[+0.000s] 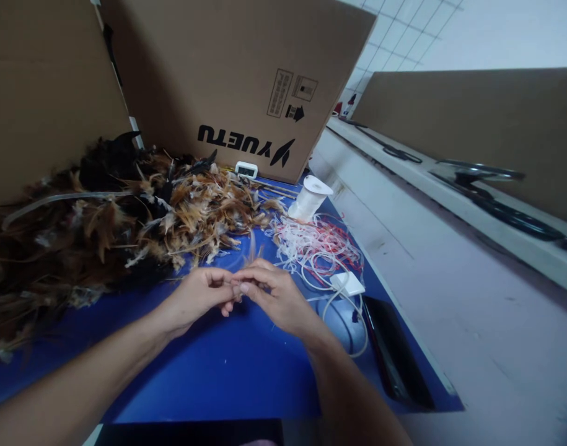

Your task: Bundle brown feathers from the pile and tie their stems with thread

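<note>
My left hand [204, 291] and my right hand [276, 296] meet fingertip to fingertip above the blue table. Both are closed in a pinch. Thin brown wisps of a feather [252, 249] stick up just beyond the fingers of my right hand, which appears to grip its lower end. Whatever lies between my left thumb and fingers is too small and covered to make out. Beyond and to the left spreads a large heap of brown and black feathers [204, 207], some with pale fluffy ends.
A white spool [310, 198] stands by a tangle of white and red strings [323, 244]. Right of my hands are a white cable with a square white block [347, 284] and a dark phone-like object [397, 353]. Cardboard boxes [227, 68] and a small digital display [246, 170] stand behind.
</note>
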Motion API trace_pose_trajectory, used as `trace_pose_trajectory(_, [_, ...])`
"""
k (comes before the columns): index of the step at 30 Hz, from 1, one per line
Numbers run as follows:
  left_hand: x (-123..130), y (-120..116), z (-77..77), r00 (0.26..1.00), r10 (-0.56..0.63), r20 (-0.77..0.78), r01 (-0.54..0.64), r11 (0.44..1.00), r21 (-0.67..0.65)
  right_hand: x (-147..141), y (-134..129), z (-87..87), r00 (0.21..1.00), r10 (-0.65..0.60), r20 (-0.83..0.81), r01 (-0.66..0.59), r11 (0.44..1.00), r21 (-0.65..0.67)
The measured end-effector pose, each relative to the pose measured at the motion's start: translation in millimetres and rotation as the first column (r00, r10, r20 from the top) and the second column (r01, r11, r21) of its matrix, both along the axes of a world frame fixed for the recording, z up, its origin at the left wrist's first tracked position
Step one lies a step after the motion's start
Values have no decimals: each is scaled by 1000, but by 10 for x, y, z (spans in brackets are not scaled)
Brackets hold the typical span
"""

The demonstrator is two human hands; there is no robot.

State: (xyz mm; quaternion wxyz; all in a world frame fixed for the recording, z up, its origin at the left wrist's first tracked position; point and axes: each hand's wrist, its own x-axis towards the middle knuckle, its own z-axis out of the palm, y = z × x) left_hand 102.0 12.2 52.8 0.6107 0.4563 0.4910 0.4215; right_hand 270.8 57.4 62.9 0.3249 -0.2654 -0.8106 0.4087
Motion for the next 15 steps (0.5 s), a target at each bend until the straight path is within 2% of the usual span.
trace_pose_trajectory(7, [-12, -14, 9, 997, -79, -20, 79, 996, -31, 49, 45, -15, 996, 89, -3, -88, 982, -166])
trace_pose_trajectory(11, [-26, -8, 1, 997, -66, -29, 65, 998, -24, 32, 39, -48, 999, 8, -49, -21, 957, -290])
trace_pose_trajectory(15, [-43, 11, -16, 1000, -14, 16, 15, 1000, -8, -22, 23, -83, 993, -85, -84, 55, 948, -314])
